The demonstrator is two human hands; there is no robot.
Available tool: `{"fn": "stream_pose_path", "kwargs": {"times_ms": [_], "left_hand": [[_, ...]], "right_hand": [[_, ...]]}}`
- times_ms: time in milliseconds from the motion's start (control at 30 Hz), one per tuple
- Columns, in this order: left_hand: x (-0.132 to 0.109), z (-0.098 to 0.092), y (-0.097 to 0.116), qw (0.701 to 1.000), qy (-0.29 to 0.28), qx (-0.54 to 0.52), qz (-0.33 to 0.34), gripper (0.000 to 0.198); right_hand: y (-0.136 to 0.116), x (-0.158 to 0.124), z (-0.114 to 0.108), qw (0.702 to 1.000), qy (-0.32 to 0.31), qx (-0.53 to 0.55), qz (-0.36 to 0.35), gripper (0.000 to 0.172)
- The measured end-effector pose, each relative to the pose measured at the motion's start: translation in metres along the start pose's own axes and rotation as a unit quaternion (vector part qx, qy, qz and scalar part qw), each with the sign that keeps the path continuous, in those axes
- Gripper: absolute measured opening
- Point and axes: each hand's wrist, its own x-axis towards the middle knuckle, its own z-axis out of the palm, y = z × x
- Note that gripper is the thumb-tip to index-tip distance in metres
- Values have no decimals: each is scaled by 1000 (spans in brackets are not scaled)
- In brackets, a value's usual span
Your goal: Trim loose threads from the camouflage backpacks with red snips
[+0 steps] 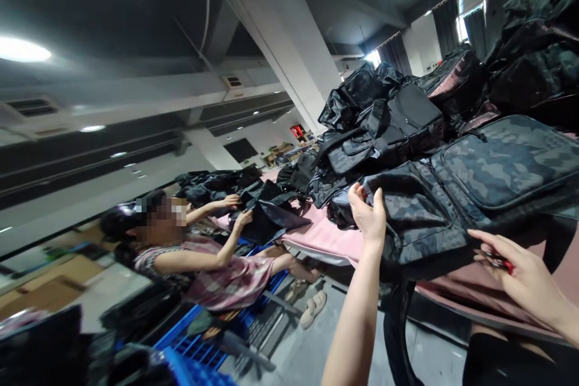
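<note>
A dark camouflage backpack [474, 193] lies on its side across the pink-covered table [325, 235] in front of me. My left hand [368, 214] is raised and grips the backpack's front pocket edge, fingers closed on the fabric. My right hand [515, 268] reaches under the bag's lower edge; its fingers are curled round a small red-and-dark object [500, 262] that I cannot name.
More black and camouflage backpacks [384, 114] are piled high along the table and at the upper right. A co-worker in a plaid shirt [212, 274] sits at the left, both hands on a black bag [266, 217]. Blue crates [199, 350] stand on the floor below.
</note>
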Motion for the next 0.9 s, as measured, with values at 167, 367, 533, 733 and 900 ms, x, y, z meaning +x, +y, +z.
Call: {"fn": "stream_pose_path", "kwargs": {"times_ms": [167,367,533,733,900], "left_hand": [[-51,-19,37,975,-97,33,198,7],[-99,-9,44,964,-243,62,90,32],[-94,7,43,962,-256,72,57,6],[-97,11,44,979,-201,-13,-28,12],[-96,12,47,980,-161,-89,-70,16]], "right_hand": [[-11,20,13,1000,21,1,13,38],[-6,11,19,994,60,61,65,30],[-1,5,23,995,91,11,42,31],[3,10,24,988,129,-61,-54,27],[6,17,28,979,134,-87,-128,16]]}}
